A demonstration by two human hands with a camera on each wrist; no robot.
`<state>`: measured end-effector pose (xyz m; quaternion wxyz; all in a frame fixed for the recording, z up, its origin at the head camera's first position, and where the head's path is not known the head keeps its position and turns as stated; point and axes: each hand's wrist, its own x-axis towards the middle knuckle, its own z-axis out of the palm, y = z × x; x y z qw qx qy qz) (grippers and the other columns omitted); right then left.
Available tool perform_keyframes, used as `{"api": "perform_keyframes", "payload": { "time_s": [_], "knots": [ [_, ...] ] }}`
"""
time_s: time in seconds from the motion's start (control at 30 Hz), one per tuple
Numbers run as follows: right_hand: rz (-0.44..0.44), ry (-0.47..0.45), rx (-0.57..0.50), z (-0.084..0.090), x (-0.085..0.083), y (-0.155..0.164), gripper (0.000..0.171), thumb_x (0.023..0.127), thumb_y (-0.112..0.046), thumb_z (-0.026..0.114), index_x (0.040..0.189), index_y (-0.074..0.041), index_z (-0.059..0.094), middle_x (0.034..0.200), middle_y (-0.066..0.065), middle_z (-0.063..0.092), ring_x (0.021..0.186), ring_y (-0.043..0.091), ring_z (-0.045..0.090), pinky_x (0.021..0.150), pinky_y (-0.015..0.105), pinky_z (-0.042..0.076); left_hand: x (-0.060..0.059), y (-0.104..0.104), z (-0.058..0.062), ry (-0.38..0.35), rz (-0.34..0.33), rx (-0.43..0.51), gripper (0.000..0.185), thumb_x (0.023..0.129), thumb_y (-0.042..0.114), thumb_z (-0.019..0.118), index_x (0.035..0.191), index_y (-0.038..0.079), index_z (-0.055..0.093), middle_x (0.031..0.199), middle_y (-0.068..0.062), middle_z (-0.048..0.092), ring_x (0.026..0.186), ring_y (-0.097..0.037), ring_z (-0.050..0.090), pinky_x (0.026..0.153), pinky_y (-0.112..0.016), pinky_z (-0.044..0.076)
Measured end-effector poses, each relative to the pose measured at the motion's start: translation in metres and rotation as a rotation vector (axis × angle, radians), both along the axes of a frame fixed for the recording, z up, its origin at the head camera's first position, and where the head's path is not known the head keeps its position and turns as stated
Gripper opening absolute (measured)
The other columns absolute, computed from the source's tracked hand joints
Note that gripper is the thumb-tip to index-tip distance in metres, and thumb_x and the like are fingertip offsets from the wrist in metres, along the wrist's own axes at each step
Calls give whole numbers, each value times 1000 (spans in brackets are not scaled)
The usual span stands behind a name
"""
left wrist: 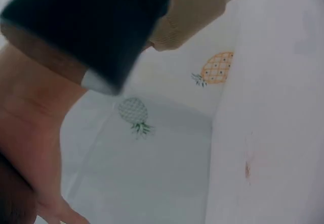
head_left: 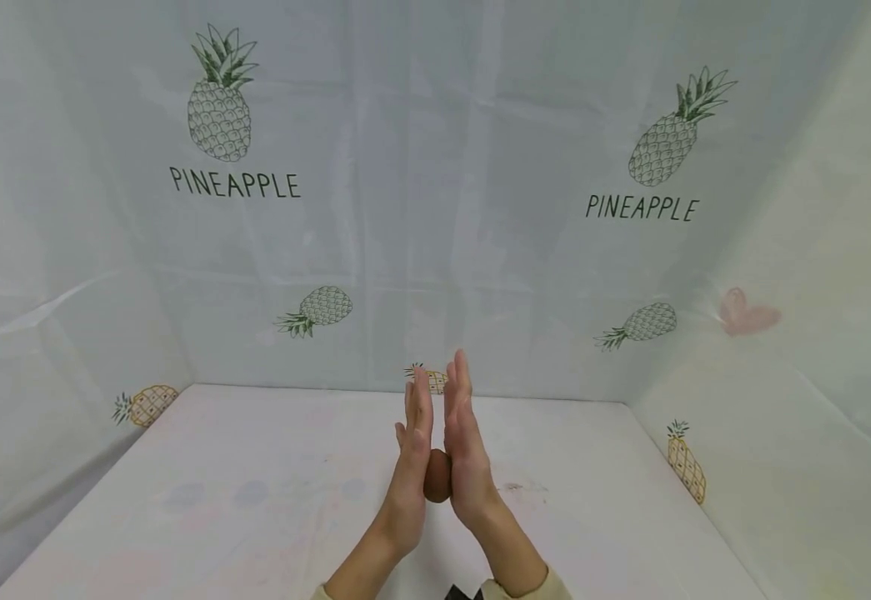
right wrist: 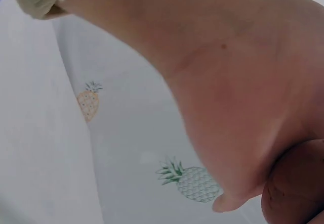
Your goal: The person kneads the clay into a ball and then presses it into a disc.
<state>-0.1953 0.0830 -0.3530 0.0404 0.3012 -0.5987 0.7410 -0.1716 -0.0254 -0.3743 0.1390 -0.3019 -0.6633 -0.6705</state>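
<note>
Between the two upright palms sits a brown rounded lump that looks like modelling clay (head_left: 438, 477). My left hand (head_left: 413, 462) presses it from the left, fingers straight and pointing up. From the other side my right hand (head_left: 468, 454) presses with its palm, its fingers likewise straight. The heels of the hands are apart, with the lump between them, above the white table (head_left: 270, 517). Close up in the right wrist view, the brown lump (right wrist: 296, 186) shows small creases against the palm. Only a dark edge of the lump (left wrist: 15, 196) appears in the left wrist view.
A pale curtain (head_left: 435, 208) printed with pineapples stands behind the table and along both sides. Small brown smudges (head_left: 513, 487) mark the tabletop right of the hands. Beige sleeves (head_left: 528, 586) cover the forearms, and a dark strap or cuff (left wrist: 96, 27) shows near a wrist.
</note>
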Motion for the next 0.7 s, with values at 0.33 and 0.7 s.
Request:
{"api": "perform_keyframes", "payload": {
  "time_s": [0.33, 0.7],
  "knots": [
    [47, -6, 95, -12, -2, -14, 56, 114, -47, 7, 169, -44, -7, 176, -13, -13, 163, 17, -17, 123, 70, -15, -4, -13, 7, -20, 67, 28, 59, 112, 45, 5, 169, 40, -8, 175, 20, -13, 160, -10, -25, 118, -63, -31],
    [11, 60, 134, -6, 16, -19, 57, 114, -43, 7, 169, -43, -7, 177, -14, -10, 163, 16, -13, 120, 75, -15, -23, -25, 0, -64, 98, 45, 61, 111, 51, 3, 168, 39, -14, 172, 24, -21, 158, -12, -31, 116, -65, -32]
  ]
}}
